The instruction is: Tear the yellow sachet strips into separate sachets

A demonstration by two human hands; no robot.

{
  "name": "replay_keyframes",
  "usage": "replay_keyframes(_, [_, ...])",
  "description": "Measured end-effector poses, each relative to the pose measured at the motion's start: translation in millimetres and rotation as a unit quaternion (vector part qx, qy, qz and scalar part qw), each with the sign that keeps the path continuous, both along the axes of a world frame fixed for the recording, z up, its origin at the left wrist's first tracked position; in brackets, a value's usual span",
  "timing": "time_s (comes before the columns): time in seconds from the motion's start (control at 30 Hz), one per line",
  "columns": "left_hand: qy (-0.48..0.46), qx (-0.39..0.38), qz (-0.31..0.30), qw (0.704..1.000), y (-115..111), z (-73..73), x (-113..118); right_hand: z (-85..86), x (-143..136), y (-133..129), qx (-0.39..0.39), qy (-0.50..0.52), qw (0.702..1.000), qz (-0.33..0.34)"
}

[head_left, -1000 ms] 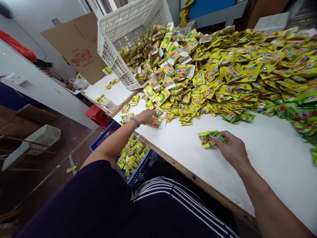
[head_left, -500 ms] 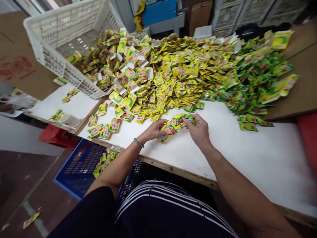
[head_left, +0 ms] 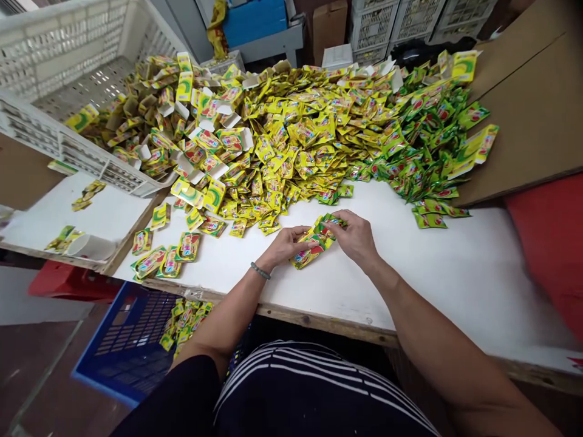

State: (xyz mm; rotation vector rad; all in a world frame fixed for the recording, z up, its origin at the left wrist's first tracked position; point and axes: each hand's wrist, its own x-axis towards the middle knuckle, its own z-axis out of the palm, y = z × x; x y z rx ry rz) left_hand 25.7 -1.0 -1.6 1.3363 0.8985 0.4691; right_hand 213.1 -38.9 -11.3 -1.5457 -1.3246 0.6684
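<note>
My left hand (head_left: 288,246), with a beaded bracelet at the wrist, grips a yellow and green box (head_left: 306,252) above the white tabletop. The fingers of my right hand (head_left: 353,233) are closed on small green and yellow packets (head_left: 328,226). These packets meet the upper end of the box, and whether they are partly inside it I cannot tell. Behind both hands lies a large heap of yellow packets (head_left: 314,130), with green packets (head_left: 423,139) at its right side. Several filled boxes (head_left: 187,246) lie on the table to the left.
A white crate (head_left: 59,142) lies tipped at the left, with open boxes (head_left: 204,139) spilling out. Below the table edge stands a blue crate (head_left: 122,346) holding boxes. A white cup (head_left: 91,247) lies at the left. Cardboard (head_left: 532,115) leans at the right.
My right hand has brought the packets against the box in my left hand; before, there was a small gap between them. The camera view has shifted, moving the heap and crates leftward.
</note>
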Motion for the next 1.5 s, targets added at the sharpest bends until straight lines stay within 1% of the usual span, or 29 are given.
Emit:
replay_keyframes(0.1, [-0.024, -0.023, 0.014, 0.999, -2.2, -3.2, 1.5, -0.4, -3.7, 2.1, 0.004, 0.032, 0.999, -0.041])
replay_keyframes(0.17, [-0.040, -0.037, 0.034, 0.998, -2.7, -4.6, 0.5, -1.1, -7.7, 2.6, -0.002, 0.042, 0.998, -0.050])
replay_keyframes(0.27, [-0.055, -0.069, 0.071, 0.994, -3.0, -6.2, -3.7, -3.1, -14.0, 1.7, -0.003, 0.032, 0.999, -0.028])
replay_keyframes(0.33, [-0.059, -0.090, 0.092, 0.990, -3.3, -6.7, -7.2, -4.4, -15.4, 0.3, -0.017, 0.036, 0.999, 0.003])
replay_keyframes(0.4, [-0.059, -0.094, 0.100, 0.989, -3.6, -6.3, -10.0, -5.0, -13.4, -1.3, -0.039, 0.052, 0.997, 0.034])
replay_keyframes(0.47, [-0.049, -0.085, 0.090, 0.991, -3.9, -5.0, -11.3, -4.6, -9.2, -2.4, -0.055, 0.067, 0.995, 0.042])
replay_keyframes(0.57, [-0.031, -0.066, 0.073, 0.995, -4.1, -3.0, -11.0, -2.5, -4.7, -3.4, -0.061, 0.070, 0.996, 0.011])
replay_keyframes(0.73, [-0.037, -0.040, 0.077, 0.996, -3.6, -3.7, -9.9, 1.3, -8.6, -4.6, -0.047, -0.015, 0.999, -0.022])
replay_keyframes(0.83, [-0.043, -0.048, 0.066, 0.996, -3.4, -3.9, -9.7, 0.3, -9.9, -3.6, -0.019, -0.026, 0.999, -0.031])
replay_keyframes(0.9, [-0.033, -0.045, 0.055, 0.997, -3.5, -3.2, -9.4, -2.6, -8.7, -2.0, -0.035, 0.006, 0.999, -0.024])
replay_keyframes(0.97, [-0.027, -0.040, 0.054, 0.997, -3.8, -2.6, -9.4, -6.4, -7.2, -0.7, -0.074, 0.047, 0.996, 0.005])
replay_keyframes(1.0, [-0.027, -0.040, 0.054, 0.997, -4.1, -2.5, -9.7, -8.2, -6.8, -0.3, -0.089, 0.056, 0.994, 0.024])
replay_keyframes(1.07, [-0.028, -0.046, 0.055, 0.997, -4.7, -2.8, -10.7, -10.9, -7.2, -0.7, -0.098, 0.043, 0.993, 0.051])
replay_keyframes(1.2, [-0.031, -0.065, 0.060, 0.996, -5.8, -4.1, -12.6, -11.8, -11.8, -3.0, -0.075, 0.004, 0.996, 0.054])
replay_keyframes(1.3, [-0.036, -0.083, 0.055, 0.994, -5.4, -4.5, -11.6, -10.9, -14.4, -3.5, -0.050, 0.028, 0.998, 0.033])
replay_keyframes(1.4, [-0.042, -0.103, 0.037, 0.993, -4.3, -5.1, -9.6, -10.1, -16.0, -3.1, -0.040, 0.035, 0.999, 0.012])
replay_keyframes(1.5, [-0.062, -0.109, 0.051, 0.991, -2.7, -6.1, -8.4, -10.4, -16.7, -2.8, -0.019, 0.003, 0.999, 0.037])
